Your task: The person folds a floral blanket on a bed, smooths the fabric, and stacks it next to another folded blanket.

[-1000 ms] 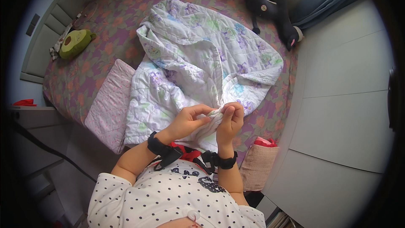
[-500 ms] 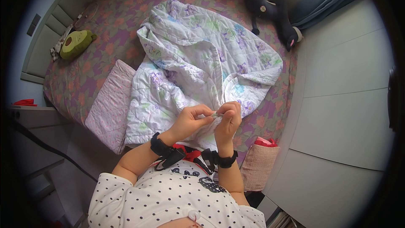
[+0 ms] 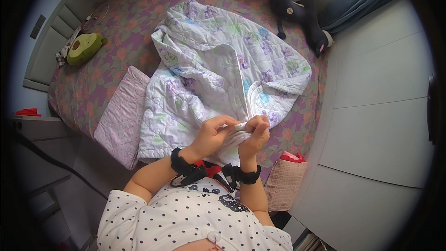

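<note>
1. Your left hand [image 3: 210, 135] and right hand [image 3: 255, 137] meet at the floral quilt's [image 3: 206, 76] near edge, likely so gathered cloth is steadied from both sides.
2. Quilt lies rumpled on the bed [image 3: 132, 32], pink quilted pad [image 3: 120, 118] along its left.
3. Left: thumb and fingers narrow, pinching the edge. Right: fingers curled tight around the cloth.

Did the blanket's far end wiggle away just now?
No. The blanket seems not to have shifted at its far end: that lies on the same spot of the flowered sheet, so there's no direction to tell.
</note>
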Demonstrator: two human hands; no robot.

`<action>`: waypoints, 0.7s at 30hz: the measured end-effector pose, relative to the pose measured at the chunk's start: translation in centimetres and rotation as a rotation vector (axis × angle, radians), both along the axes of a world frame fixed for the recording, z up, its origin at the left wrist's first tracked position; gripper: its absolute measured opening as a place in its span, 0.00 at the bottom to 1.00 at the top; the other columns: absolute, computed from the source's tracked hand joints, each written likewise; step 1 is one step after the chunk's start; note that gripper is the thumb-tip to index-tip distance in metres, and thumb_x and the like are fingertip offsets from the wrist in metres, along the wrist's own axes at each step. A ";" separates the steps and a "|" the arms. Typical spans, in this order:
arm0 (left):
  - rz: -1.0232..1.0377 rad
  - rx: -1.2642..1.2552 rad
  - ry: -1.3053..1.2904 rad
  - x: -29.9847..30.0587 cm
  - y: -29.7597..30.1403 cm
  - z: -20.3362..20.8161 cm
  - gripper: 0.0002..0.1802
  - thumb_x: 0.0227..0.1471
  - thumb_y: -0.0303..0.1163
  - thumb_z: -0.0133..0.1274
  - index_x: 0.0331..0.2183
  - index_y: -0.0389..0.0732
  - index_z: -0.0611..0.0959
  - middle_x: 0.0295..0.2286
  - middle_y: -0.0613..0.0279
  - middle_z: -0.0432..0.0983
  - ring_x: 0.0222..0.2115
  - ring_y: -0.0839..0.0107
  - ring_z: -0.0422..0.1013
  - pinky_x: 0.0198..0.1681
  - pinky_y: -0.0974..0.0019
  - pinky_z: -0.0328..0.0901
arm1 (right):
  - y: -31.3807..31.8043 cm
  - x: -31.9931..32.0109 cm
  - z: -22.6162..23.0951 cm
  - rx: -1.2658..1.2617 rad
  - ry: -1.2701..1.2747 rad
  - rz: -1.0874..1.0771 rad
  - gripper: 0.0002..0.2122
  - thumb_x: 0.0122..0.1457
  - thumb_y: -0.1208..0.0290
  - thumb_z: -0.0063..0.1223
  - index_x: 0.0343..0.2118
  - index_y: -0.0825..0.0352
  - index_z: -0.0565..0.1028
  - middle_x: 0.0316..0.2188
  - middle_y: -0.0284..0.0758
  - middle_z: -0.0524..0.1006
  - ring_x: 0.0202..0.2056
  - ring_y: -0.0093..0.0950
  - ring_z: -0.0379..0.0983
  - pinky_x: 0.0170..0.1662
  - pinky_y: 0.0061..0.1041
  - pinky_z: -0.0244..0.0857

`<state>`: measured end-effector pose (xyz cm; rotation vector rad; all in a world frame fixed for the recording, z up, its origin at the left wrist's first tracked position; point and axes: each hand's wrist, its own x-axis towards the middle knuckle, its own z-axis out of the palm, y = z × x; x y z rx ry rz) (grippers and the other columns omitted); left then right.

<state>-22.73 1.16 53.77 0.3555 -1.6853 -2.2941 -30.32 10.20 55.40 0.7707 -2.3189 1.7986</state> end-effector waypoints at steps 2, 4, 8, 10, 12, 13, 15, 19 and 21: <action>0.080 -0.176 0.054 -0.1 0.2 0.1 0.14 0.39 0.10 0.41 0.30 0.32 0.75 0.30 0.58 0.72 0.31 0.74 0.68 0.34 0.75 0.63 | 0.0 0.1 0.3 -0.063 -0.058 -0.059 0.26 0.60 0.55 0.22 0.09 0.65 0.57 0.10 0.29 0.56 0.21 0.24 0.50 0.26 0.23 0.45; 0.078 -0.221 0.108 -0.2 0.5 0.1 0.15 0.37 0.10 0.40 0.30 0.31 0.75 0.31 0.57 0.72 0.31 0.73 0.68 0.34 0.75 0.63 | 0.0 0.2 0.6 -0.101 -0.071 -0.038 0.26 0.60 0.55 0.21 0.09 0.65 0.56 0.10 0.28 0.56 0.21 0.23 0.50 0.26 0.22 0.44; 0.034 -0.203 0.089 -0.2 0.7 0.1 0.18 0.33 0.08 0.39 0.30 0.31 0.75 0.32 0.55 0.72 0.32 0.73 0.69 0.34 0.75 0.64 | 0.0 0.2 0.9 -0.161 -0.098 -0.056 0.25 0.60 0.56 0.21 0.09 0.65 0.56 0.10 0.28 0.56 0.21 0.22 0.49 0.25 0.21 0.44; 0.007 -0.179 0.100 -0.2 0.7 0.1 0.16 0.36 0.10 0.41 0.31 0.31 0.75 0.33 0.55 0.72 0.32 0.74 0.68 0.35 0.75 0.64 | 0.0 0.0 0.9 -0.168 -0.092 -0.040 0.25 0.60 0.56 0.21 0.09 0.65 0.56 0.10 0.28 0.56 0.21 0.22 0.49 0.25 0.21 0.44; -0.035 -0.165 0.080 -0.2 0.6 0.1 0.14 0.38 0.11 0.42 0.31 0.31 0.75 0.33 0.56 0.71 0.33 0.74 0.68 0.36 0.75 0.64 | 0.0 -0.2 0.8 -0.180 -0.091 -0.038 0.25 0.60 0.56 0.21 0.10 0.65 0.56 0.10 0.28 0.56 0.21 0.22 0.50 0.25 0.21 0.44; -0.063 -0.091 0.080 -0.2 0.5 0.2 0.12 0.40 0.14 0.45 0.32 0.31 0.75 0.33 0.57 0.71 0.33 0.75 0.68 0.36 0.75 0.64 | 0.0 -0.3 0.8 -0.184 -0.090 -0.029 0.25 0.60 0.56 0.20 0.10 0.65 0.57 0.10 0.28 0.56 0.20 0.22 0.50 0.25 0.21 0.45; -0.092 -0.016 0.080 -0.3 0.3 0.3 0.10 0.42 0.17 0.47 0.33 0.31 0.74 0.33 0.58 0.70 0.34 0.75 0.67 0.37 0.75 0.64 | 0.0 -0.5 0.8 -0.188 -0.089 -0.021 0.25 0.61 0.56 0.20 0.10 0.65 0.57 0.10 0.29 0.56 0.20 0.22 0.50 0.25 0.21 0.45; -0.172 0.006 0.093 -0.5 -0.5 0.4 0.10 0.44 0.23 0.51 0.34 0.31 0.74 0.33 0.59 0.70 0.34 0.76 0.67 0.38 0.75 0.64 | 0.0 -0.8 0.9 -0.162 -0.081 0.036 0.25 0.61 0.57 0.20 0.10 0.65 0.57 0.11 0.29 0.57 0.20 0.22 0.51 0.25 0.21 0.45; -0.202 0.009 0.090 -0.7 -0.9 0.4 0.11 0.44 0.23 0.51 0.34 0.32 0.74 0.33 0.60 0.70 0.34 0.76 0.67 0.38 0.74 0.64 | 0.0 -0.8 1.0 -0.164 -0.085 0.048 0.25 0.61 0.57 0.20 0.10 0.65 0.57 0.11 0.30 0.57 0.20 0.23 0.51 0.25 0.21 0.46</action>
